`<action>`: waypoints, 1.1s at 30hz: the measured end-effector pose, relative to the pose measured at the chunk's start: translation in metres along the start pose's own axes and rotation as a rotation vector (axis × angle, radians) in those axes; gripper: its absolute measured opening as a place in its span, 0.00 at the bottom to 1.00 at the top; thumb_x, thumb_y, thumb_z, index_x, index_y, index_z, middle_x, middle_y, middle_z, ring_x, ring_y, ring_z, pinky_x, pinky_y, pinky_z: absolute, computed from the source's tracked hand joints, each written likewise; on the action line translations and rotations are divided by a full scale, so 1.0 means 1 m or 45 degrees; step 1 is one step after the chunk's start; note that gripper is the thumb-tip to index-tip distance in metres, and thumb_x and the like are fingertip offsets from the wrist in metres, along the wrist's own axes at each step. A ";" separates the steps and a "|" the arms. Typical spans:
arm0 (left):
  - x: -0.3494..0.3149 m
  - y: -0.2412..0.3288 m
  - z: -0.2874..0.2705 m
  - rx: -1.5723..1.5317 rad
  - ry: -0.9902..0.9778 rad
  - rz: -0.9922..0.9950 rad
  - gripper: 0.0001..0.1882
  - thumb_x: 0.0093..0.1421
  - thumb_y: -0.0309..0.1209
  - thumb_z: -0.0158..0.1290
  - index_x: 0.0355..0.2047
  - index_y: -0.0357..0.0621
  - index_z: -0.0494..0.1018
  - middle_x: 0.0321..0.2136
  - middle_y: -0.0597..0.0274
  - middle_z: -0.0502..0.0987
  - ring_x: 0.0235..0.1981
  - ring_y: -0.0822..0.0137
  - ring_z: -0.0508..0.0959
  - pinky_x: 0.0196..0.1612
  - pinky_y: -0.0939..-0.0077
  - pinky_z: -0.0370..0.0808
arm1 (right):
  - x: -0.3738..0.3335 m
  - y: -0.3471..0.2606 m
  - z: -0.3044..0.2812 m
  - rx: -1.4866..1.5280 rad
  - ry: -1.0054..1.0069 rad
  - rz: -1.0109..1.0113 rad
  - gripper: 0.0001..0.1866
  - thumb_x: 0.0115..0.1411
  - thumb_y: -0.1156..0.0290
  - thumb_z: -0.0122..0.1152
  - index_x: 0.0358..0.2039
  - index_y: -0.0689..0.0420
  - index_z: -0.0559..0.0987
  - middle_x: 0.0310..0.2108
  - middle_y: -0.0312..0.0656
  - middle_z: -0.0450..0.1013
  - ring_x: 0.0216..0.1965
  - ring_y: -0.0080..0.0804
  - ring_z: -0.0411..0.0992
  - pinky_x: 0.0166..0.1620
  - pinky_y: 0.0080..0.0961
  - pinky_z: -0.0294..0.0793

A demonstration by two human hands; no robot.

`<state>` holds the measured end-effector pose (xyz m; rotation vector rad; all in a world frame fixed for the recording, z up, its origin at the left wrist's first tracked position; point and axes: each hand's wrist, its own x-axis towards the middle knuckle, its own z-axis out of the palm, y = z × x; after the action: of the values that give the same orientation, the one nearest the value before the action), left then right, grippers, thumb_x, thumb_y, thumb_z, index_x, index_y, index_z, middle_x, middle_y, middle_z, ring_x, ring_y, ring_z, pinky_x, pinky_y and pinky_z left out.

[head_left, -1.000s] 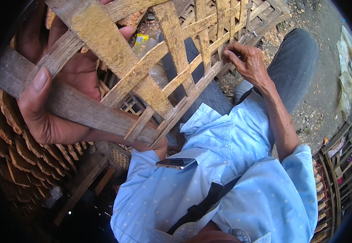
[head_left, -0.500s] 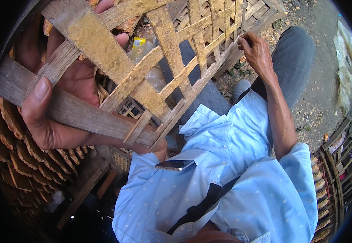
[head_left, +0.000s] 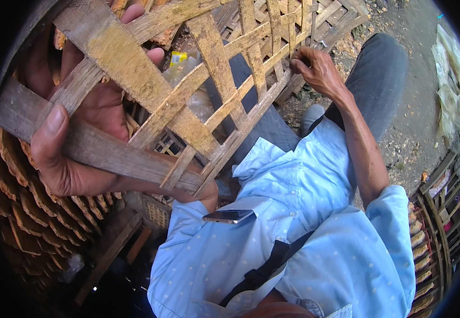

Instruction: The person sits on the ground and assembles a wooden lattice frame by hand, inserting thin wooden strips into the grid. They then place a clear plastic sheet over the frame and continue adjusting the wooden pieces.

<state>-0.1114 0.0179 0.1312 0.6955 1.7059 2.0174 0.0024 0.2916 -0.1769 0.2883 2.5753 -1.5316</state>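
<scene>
Clenched left hand (head_left: 76,143) grips a wide grey slat of the weathered woven bamboo lattice panel (head_left: 209,106), thumb on top, fingers poking thru gaps. Right hand (head_left: 317,69) pinches a thin strip at panel's far edge. Panel sits tilted over lap, w/ grey trousers (head_left: 378,79) below. Dark phone (head_left: 229,216) in light-blue shirt pocket.

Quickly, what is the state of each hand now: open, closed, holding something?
Left hand: closed on a wide strip at the near edge of the woven bamboo panel.
Right hand: fingers curled, pinching a thin strip at the panel's far part.
</scene>
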 end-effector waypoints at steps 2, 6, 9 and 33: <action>0.001 -0.001 0.000 -0.011 -0.001 0.008 0.46 0.64 0.42 0.46 0.80 0.45 0.43 0.75 0.21 0.39 0.75 0.22 0.49 0.68 0.29 0.70 | -0.003 0.007 0.005 0.292 -0.006 -0.059 0.11 0.69 0.67 0.64 0.38 0.64 0.83 0.23 0.49 0.80 0.26 0.37 0.79 0.35 0.42 0.77; 0.000 -0.002 0.005 0.006 0.041 0.021 0.45 0.64 0.42 0.46 0.79 0.44 0.47 0.75 0.21 0.40 0.75 0.22 0.50 0.68 0.30 0.70 | -0.003 -0.004 -0.001 0.102 0.068 0.015 0.11 0.69 0.67 0.65 0.37 0.63 0.84 0.27 0.43 0.84 0.31 0.31 0.84 0.35 0.33 0.83; -0.001 0.000 -0.002 0.039 0.053 0.029 0.45 0.63 0.41 0.48 0.78 0.43 0.49 0.75 0.20 0.42 0.74 0.22 0.50 0.67 0.29 0.70 | -0.005 -0.002 -0.010 0.645 -0.108 0.120 0.10 0.70 0.67 0.65 0.39 0.62 0.85 0.30 0.44 0.85 0.34 0.31 0.85 0.34 0.31 0.85; -0.003 -0.007 -0.001 0.040 0.104 0.069 0.46 0.62 0.40 0.49 0.77 0.35 0.47 0.73 0.19 0.48 0.72 0.23 0.58 0.65 0.32 0.74 | 0.078 0.081 -0.021 -0.472 0.123 0.119 0.14 0.57 0.65 0.69 0.38 0.63 0.87 0.35 0.60 0.83 0.40 0.58 0.84 0.48 0.48 0.82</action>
<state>-0.1094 0.0165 0.1236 0.6855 1.7869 2.0867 -0.0548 0.3559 -0.2526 0.4397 2.8057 -1.0049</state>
